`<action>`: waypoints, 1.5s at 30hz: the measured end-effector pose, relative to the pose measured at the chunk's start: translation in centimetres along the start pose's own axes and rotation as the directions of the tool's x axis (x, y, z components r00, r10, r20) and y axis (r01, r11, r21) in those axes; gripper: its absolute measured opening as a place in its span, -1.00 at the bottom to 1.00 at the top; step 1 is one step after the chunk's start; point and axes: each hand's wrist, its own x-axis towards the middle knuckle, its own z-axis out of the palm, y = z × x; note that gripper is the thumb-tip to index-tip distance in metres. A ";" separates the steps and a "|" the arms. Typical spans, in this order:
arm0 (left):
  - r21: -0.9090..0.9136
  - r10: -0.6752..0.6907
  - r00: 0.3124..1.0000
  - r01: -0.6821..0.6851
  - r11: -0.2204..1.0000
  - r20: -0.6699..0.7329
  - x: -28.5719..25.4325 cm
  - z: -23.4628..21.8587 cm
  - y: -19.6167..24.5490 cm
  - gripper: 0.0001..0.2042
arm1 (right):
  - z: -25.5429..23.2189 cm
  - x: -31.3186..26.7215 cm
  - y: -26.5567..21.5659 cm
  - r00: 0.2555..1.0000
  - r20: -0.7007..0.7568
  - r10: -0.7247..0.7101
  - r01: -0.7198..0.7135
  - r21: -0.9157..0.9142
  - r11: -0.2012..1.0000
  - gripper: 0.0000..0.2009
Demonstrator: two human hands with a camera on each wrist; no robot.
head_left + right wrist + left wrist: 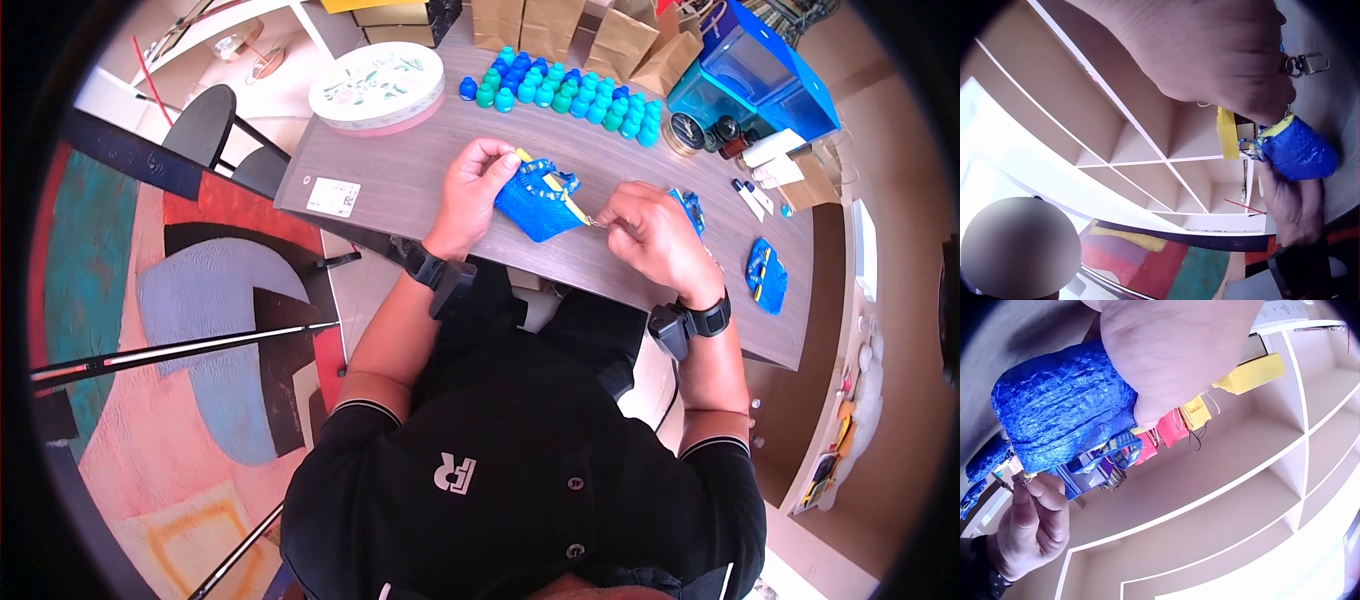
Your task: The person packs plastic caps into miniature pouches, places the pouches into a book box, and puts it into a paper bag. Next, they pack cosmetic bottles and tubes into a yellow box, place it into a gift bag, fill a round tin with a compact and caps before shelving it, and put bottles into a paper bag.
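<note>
Over the table's near edge, a small blue woven zip pouch (pixel 540 212) with yellow trim and patterned strap handles hangs between both hands. The left hand (pixel 468 200) pinches its upper corner between thumb and fingers. At the opposite end, the right hand (pixel 655 238) pinches the metal key chain fixed to the pouch's yellow edge. From the right hand's fingers a silver clasp (pixel 1314 65) on a ring sticks out in the right wrist view. Another blue pouch (pixel 690 208) lies partly hidden behind the right hand. A further blue pouch (pixel 768 276) lies to the right.
Rows of small blue, teal and green rounded pieces (pixel 565 92) stand at the back of the table. An oval floral box (pixel 378 84) is at the left, near a white label (pixel 332 197). Brown paper bags (pixel 548 28) and a blue bin (pixel 765 70) line the far side.
</note>
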 end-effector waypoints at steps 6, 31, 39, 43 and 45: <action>0.034 -0.043 0.996 0.040 0.999 0.079 -0.5 0.0 0.1 -0.89 | 3.9 -0.8 -1.1 0.958 -0.222 0.184 -0.156 0.141 0.978 -0.62; 0.074 -0.158 0.952 0.143 0.987 0.260 -0.7 0.2 0.0 -0.78 | -0.5 -10.7 6.7 0.664 -0.504 0.553 -0.596 0.091 0.798 -0.75; 0.106 -0.175 0.953 0.152 0.983 0.248 -0.9 0.5 0.4 -0.79 | 1.4 -8.9 4.0 0.843 -0.417 0.341 -0.466 -0.250 0.849 -0.47; 0.107 -0.173 0.956 0.151 0.983 0.236 -0.9 0.4 0.2 -0.79 | 1.5 -10.1 5.4 0.830 -0.447 0.334 -0.481 -0.270 0.834 -0.47; 0.107 -0.171 0.954 0.149 0.983 0.245 -0.9 0.5 0.3 -0.79 | 0.9 -11.1 6.1 0.772 -0.489 0.406 -0.571 -0.251 0.782 -0.46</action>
